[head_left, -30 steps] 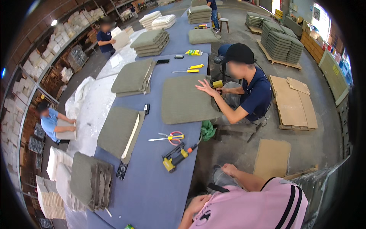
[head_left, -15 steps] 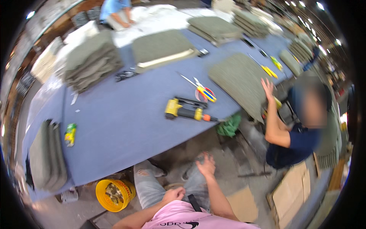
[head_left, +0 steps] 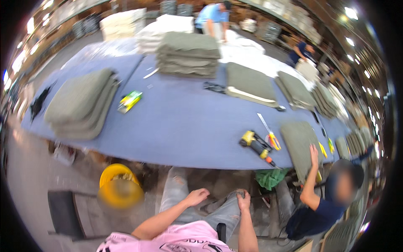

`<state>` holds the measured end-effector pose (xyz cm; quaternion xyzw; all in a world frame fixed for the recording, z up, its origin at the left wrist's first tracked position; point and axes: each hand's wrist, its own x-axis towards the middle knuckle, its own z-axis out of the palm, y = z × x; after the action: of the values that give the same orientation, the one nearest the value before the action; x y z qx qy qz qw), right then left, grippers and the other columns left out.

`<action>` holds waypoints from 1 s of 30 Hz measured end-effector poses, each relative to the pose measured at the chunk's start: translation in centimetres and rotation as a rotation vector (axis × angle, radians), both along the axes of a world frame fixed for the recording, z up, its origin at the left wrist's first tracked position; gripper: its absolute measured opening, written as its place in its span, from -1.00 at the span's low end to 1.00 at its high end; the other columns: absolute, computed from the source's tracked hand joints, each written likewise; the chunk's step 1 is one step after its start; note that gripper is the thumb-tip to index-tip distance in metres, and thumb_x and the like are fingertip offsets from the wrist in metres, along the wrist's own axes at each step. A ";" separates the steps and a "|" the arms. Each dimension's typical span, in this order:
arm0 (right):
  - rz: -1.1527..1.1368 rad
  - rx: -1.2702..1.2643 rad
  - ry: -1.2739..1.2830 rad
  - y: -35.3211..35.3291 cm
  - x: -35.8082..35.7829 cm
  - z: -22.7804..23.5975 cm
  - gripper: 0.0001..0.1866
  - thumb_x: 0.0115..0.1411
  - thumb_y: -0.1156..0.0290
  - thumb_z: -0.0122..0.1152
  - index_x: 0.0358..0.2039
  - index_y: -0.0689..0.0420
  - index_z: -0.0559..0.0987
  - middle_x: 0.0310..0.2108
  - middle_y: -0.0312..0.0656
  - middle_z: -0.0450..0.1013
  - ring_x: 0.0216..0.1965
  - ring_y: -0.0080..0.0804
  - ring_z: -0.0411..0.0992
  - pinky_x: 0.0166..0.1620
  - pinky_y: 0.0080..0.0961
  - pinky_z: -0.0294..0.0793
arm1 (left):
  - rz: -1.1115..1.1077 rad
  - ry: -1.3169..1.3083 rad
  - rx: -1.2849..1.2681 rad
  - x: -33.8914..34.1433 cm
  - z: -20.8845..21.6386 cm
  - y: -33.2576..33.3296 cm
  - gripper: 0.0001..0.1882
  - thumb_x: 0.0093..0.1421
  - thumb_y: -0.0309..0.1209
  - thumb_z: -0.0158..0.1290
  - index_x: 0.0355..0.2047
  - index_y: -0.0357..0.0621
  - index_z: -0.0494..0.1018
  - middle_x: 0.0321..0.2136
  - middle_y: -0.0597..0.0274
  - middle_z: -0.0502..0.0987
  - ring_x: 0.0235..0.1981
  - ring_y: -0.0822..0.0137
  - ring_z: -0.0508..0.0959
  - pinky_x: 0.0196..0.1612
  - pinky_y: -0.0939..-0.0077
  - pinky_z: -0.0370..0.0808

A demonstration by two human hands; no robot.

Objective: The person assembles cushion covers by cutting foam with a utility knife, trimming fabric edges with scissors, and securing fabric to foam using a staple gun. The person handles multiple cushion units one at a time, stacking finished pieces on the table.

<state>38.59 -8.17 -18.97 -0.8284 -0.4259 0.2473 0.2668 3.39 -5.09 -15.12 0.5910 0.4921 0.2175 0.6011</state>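
My left hand [head_left: 197, 196] hovers above my lap with nothing visible in it, its fingers loosely extended toward the right. My right hand [head_left: 243, 200] rests on my right knee, fingers apart and holding nothing. Beyond my knees is a blue-covered table [head_left: 180, 134]. On its right part lie a yellow and black staple gun [head_left: 256, 145] with an orange hose fitting and a yellow-handled screwdriver [head_left: 268, 132], partly over red-handled scissors [head_left: 275, 142]. A green and yellow small pack [head_left: 130, 101] sits on the left part, near a stack of grey-green cushions [head_left: 82, 105].
A seated co-worker [head_left: 323, 210] at the right touches a grey-green pad [head_left: 300, 147]. More cushion stacks [head_left: 189, 54] line the far side. A yellow bucket [head_left: 119, 172] and a black chair [head_left: 65, 214] stand at my left. Green cloth [head_left: 270, 178] hangs under the table edge.
The view has swung left, so the tabletop things appear farther right. My left hand has risen off my lap and stretched out. My right hand stays on the knee.
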 end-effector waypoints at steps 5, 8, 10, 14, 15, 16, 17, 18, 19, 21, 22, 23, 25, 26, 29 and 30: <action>0.214 0.174 -0.061 0.7 -3.3 5.5 -0.26 0.28 0.14 0.43 0.44 -0.04 0.44 0.45 0.20 0.31 0.47 0.24 0.26 0.48 -0.03 0.26 | -0.108 0.092 0.104 1.0 -4.4 -0.5 -0.60 0.42 -0.05 0.04 -0.01 -0.03 0.66 -0.07 0.01 0.75 0.01 -0.11 0.71 0.05 0.01 0.61; 0.260 0.324 -0.204 0.5 -4.8 9.3 -0.21 0.27 0.12 0.46 0.47 -0.04 0.40 0.51 0.21 0.24 0.49 0.27 0.22 0.50 0.02 0.23 | -0.228 0.045 0.178 2.5 -4.8 -0.8 -0.50 0.48 0.04 -0.05 0.10 -0.04 0.62 0.03 -0.03 0.72 0.09 -0.13 0.69 0.13 0.00 0.58; 0.266 0.358 -0.277 0.9 -8.7 12.9 -0.19 0.27 0.11 0.45 0.49 -0.03 0.39 0.55 0.19 0.19 0.51 0.26 0.20 0.50 0.05 0.23 | -0.288 0.055 0.139 2.2 -5.2 -0.1 -0.47 0.48 0.06 -0.05 0.18 -0.01 0.62 0.09 -0.04 0.70 0.13 -0.05 0.68 0.18 0.04 0.57; 0.253 0.340 -0.317 0.2 -14.5 18.8 -0.25 0.31 0.17 0.42 0.48 -0.07 0.41 0.57 0.10 0.17 0.53 0.21 0.17 0.49 0.01 0.26 | -0.338 0.097 0.138 1.4 -2.1 -0.9 -0.48 0.46 0.05 -0.02 0.16 -0.01 0.63 0.05 -0.04 0.73 0.11 -0.10 0.70 0.19 0.04 0.59; 0.241 0.340 -0.324 0.6 -15.4 18.6 -0.25 0.30 0.15 0.42 0.48 -0.09 0.41 0.58 0.05 0.17 0.52 0.19 0.18 0.47 0.04 0.29 | -0.338 0.107 0.170 0.8 -2.2 -1.1 -0.48 0.46 0.05 -0.02 0.16 -0.01 0.62 0.05 -0.06 0.73 0.12 -0.12 0.69 0.19 0.01 0.59; 0.210 0.274 -0.351 0.7 -15.7 17.8 -0.23 0.30 0.10 0.40 0.48 -0.07 0.39 0.57 0.03 0.18 0.52 0.18 0.18 0.45 0.11 0.29 | -0.352 0.111 0.169 0.5 -1.4 -1.3 -0.49 0.47 0.04 -0.02 0.16 -0.02 0.63 0.07 -0.09 0.71 0.13 -0.16 0.68 0.20 -0.01 0.59; 0.209 0.215 -0.390 1.4 -16.3 17.0 -0.20 0.28 0.05 0.40 0.48 -0.05 0.37 0.57 0.01 0.18 0.52 0.20 0.18 0.39 0.21 0.34 | -0.311 0.098 0.182 -0.1 -1.5 -1.4 -0.51 0.48 0.00 0.00 0.16 -0.04 0.63 0.07 -0.10 0.71 0.14 -0.14 0.68 0.20 0.01 0.59; 0.212 0.160 -0.444 2.2 -16.3 16.1 -0.16 0.27 0.02 0.39 0.49 -0.04 0.34 0.58 0.03 0.16 0.51 0.23 0.18 0.33 0.29 0.39 | -0.279 0.084 0.145 -0.6 -1.2 -1.3 -0.52 0.48 -0.01 0.00 0.16 -0.05 0.63 0.05 -0.10 0.72 0.12 -0.13 0.69 0.18 0.03 0.59; 0.204 0.109 -0.476 2.6 -15.8 15.5 -0.14 0.26 -0.01 0.39 0.51 -0.05 0.32 0.58 0.04 0.15 0.49 0.24 0.20 0.30 0.33 0.41 | -0.251 0.066 0.110 -0.7 -0.8 -1.2 -0.53 0.48 -0.03 0.01 0.16 -0.06 0.63 0.03 -0.10 0.72 0.11 -0.12 0.70 0.16 0.05 0.60; 0.125 0.040 -0.404 2.8 -11.2 11.0 -0.09 0.24 -0.09 0.36 0.53 -0.05 0.31 0.56 0.10 0.15 0.47 0.28 0.23 0.31 0.29 0.44 | -0.274 0.048 0.069 0.2 0.1 -0.9 -0.53 0.49 -0.03 0.02 0.14 -0.08 0.63 0.02 -0.09 0.73 0.08 -0.09 0.71 0.13 0.09 0.61; 0.098 0.046 -0.338 2.6 -8.6 9.6 -0.07 0.24 -0.12 0.35 0.53 -0.05 0.29 0.56 0.10 0.15 0.47 0.28 0.23 0.32 0.24 0.45 | -0.292 0.044 0.049 0.1 0.0 -1.1 -0.53 0.49 -0.04 0.02 0.13 -0.10 0.64 0.01 -0.09 0.73 0.07 -0.08 0.72 0.11 0.11 0.61; 0.075 0.068 -0.279 2.2 -6.5 8.9 -0.05 0.24 -0.15 0.35 0.54 -0.05 0.27 0.56 0.11 0.15 0.47 0.29 0.24 0.34 0.20 0.45 | -0.325 0.079 0.051 -0.2 -1.0 -1.3 -0.54 0.49 -0.04 0.03 0.12 -0.11 0.64 0.00 -0.08 0.74 0.05 -0.07 0.72 0.10 0.13 0.61; 0.023 0.061 -0.236 2.0 -5.7 8.5 -0.03 0.24 -0.18 0.34 0.55 -0.05 0.26 0.57 0.11 0.14 0.47 0.30 0.24 0.36 0.17 0.44 | -0.329 0.139 0.131 -1.2 -4.1 0.1 -0.54 0.49 -0.04 0.05 0.10 -0.13 0.65 -0.02 -0.07 0.74 0.02 -0.06 0.73 0.07 0.17 0.61; -0.020 0.070 -0.228 1.4 -4.6 8.1 -0.03 0.24 -0.19 0.34 0.56 -0.06 0.25 0.57 0.12 0.14 0.47 0.30 0.25 0.38 0.16 0.43 | -0.298 0.107 0.135 -1.3 -5.2 0.1 -0.56 0.49 -0.07 0.07 0.07 -0.16 0.65 -0.06 -0.04 0.75 -0.02 -0.01 0.74 0.06 0.19 0.61; 0.009 0.114 -0.254 -0.5 -0.5 5.0 0.03 0.27 -0.32 0.30 0.61 -0.13 0.18 0.60 0.17 0.07 0.52 0.38 0.15 0.47 0.18 0.33 | -0.325 0.050 0.110 0.7 -6.7 0.9 -0.62 0.47 -0.11 0.06 -0.08 -0.15 0.68 -0.17 0.06 0.76 -0.11 0.20 0.75 0.04 0.27 0.62; 0.057 0.109 -0.188 1.6 -2.5 6.8 0.03 0.27 -0.33 0.29 0.61 -0.17 0.17 0.60 0.18 0.06 0.51 0.42 0.16 0.46 0.20 0.32 | -0.294 0.118 0.059 -1.0 -7.3 2.1 -0.63 0.47 -0.12 0.04 -0.12 -0.13 0.69 -0.19 0.09 0.76 -0.12 0.24 0.75 0.05 0.28 0.63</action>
<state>36.06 -6.60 -12.17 -0.8199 -0.4850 0.1525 0.2631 2.34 -3.01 -22.46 0.6858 0.4281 0.1064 0.5789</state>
